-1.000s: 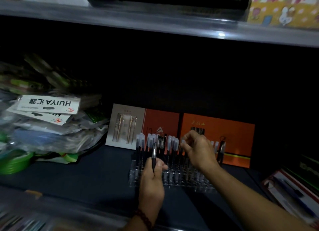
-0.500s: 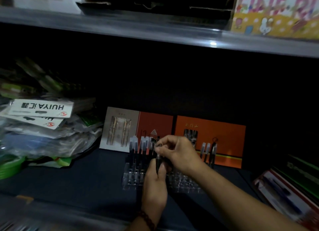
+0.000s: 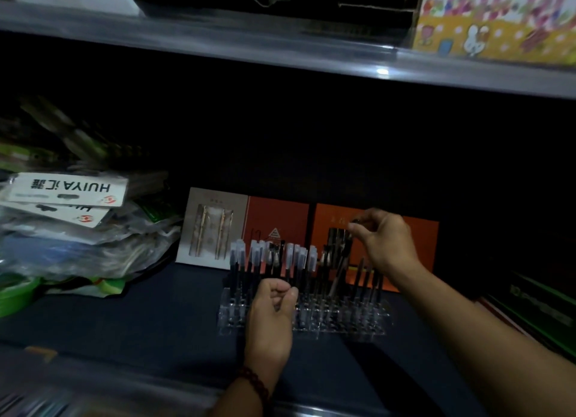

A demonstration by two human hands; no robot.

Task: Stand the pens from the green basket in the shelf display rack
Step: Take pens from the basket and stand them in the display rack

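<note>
Shelf (image 3: 156, 317): dark, carries rack.
Rack (image 3: 229, 321): clear plastic, standing pens (image 3: 252, 261) upright.
Right hand (image 3: 386, 239): grip pinched on pen (image 3: 341, 264) top.
Left hand (image 3: 272, 317): curled, empty, before rack.
Pen: tilted over rack; likely light, stiff, slick; hold near top.

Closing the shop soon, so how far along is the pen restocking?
Done: many capped pens stand in back rows of the clear plastic rack. In hand: the right hand pinches a dark pen, tilted toward the rack; the left hand holds nothing. Left: seating that pen; front holes look empty.
</note>
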